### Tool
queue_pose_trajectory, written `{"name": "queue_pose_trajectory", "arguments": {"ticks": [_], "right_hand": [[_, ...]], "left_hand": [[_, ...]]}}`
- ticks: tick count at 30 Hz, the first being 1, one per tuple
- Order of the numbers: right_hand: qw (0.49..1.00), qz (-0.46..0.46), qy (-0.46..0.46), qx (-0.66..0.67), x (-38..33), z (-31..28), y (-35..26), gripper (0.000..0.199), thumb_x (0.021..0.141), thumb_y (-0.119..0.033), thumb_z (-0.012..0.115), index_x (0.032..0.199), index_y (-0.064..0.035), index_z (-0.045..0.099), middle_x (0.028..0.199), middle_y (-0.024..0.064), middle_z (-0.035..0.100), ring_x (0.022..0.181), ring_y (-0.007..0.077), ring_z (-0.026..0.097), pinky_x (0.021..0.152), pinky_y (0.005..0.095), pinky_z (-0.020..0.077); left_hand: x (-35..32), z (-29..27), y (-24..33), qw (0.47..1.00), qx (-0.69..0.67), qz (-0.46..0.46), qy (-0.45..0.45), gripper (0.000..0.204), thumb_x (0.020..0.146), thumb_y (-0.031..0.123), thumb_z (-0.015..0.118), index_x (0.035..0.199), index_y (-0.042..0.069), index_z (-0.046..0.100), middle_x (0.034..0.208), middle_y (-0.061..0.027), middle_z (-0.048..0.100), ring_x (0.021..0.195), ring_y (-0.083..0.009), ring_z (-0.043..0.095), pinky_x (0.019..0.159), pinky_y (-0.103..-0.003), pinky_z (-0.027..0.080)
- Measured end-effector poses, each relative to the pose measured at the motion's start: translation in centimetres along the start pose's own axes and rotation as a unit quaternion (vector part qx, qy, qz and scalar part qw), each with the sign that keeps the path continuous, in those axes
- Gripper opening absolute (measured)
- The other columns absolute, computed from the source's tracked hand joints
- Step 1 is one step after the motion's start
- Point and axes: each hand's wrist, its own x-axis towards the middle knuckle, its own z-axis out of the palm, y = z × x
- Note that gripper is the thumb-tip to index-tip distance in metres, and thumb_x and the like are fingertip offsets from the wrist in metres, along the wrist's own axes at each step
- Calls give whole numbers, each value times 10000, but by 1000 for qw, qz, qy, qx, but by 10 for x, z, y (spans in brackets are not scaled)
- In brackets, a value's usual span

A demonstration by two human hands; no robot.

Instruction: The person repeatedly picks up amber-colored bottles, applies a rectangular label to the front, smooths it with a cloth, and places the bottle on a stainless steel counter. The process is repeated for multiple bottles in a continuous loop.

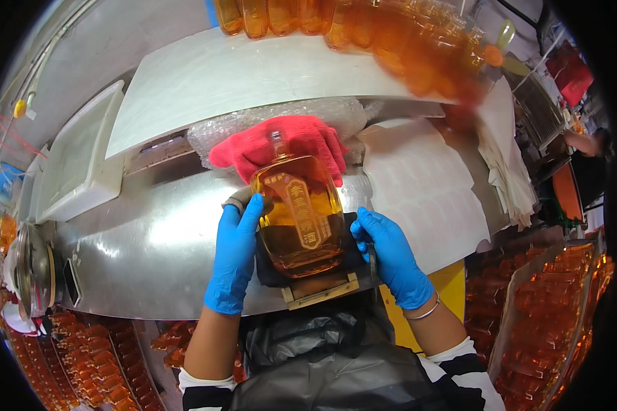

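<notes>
A flat amber glass bottle (300, 216) with gold-coloured print leans back in front of me, its clear neck over a red towel (253, 144). Below and behind it spreads a black cloth (271, 270) on a small wooden frame (322, 291). My left hand (233, 253), in a blue glove, grips the bottle's left side, its thumb along the glass; a grey piece of material shows by the fingers. My gloved right hand (387, 250) is just right of the bottle, fingers pinched together. A thin dark thing shows under them, too hidden to name.
Bubble wrap (349, 116) lies behind the towel on the metal table (144, 240). White paper sheets (425, 198) cover its right part. Many amber bottles (370, 27) stand on the raised white shelf (253, 75). A white bin (82, 151) stands left; stacked bottles (541, 315) flank the table.
</notes>
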Motion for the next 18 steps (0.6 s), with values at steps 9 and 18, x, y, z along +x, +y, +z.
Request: {"name": "queue_pose_trajectory", "arguments": {"ticks": [9,18], "right_hand": [[992,-70,12,-108,2,15,5,322,779,-294,709,658,-74,507,651,-17,483,613,60,421,578,222,385],[955,-175,45,-236,-3,32,9,457,679,-269,801,676,-95,379,654,-29,348,596,70,337,500,235,329]], "left_hand": [[17,14,-1,1000,5,30,-10,481,813,219,667,1170,-26,457,1072,-105,566,963,-170,554,828,-286,458],[12,25,11,999,17,43,-18,501,777,145,695,1179,-18,443,1072,-125,558,961,-187,563,813,-299,480]]}}
